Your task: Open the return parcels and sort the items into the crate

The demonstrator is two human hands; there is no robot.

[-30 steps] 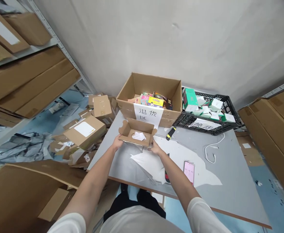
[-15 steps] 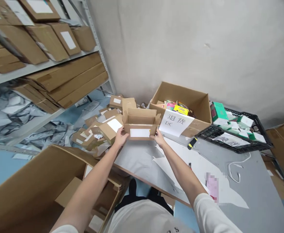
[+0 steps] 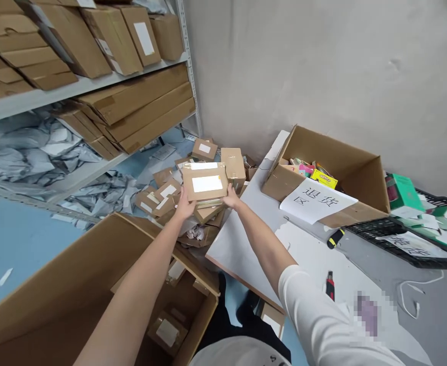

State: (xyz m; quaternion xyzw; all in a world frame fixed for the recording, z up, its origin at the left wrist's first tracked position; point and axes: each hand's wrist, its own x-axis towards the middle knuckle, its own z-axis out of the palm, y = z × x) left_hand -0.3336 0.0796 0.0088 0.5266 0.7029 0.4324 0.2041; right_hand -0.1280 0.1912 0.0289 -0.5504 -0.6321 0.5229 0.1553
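Between my hands is a small cardboard box (image 3: 205, 189) with a white label on its face and tape along its upper edge. My left hand (image 3: 185, 206) grips its lower left corner, and my right hand (image 3: 231, 197) grips the lower right one. The box is over a heap of small labelled cardboard boxes (image 3: 166, 192) beside the table. Just behind its right side stands another taped carton (image 3: 234, 165). How far it is above the heap, or whether it touches, I cannot tell.
A large open carton (image 3: 105, 264) with small boxes inside stands at the lower left. On the table (image 3: 242, 239) are a carton (image 3: 341, 147) with a paper sign, a black crate (image 3: 410, 254), a yellow-black tool (image 3: 335, 239) and a red cutter (image 3: 330, 285). Shelving (image 3: 93, 84) rises at left.
The box has moved from over the table's edge leftward to the heap. Its open flaps and hollow inside no longer show; its labelled face does. My view has turned left.
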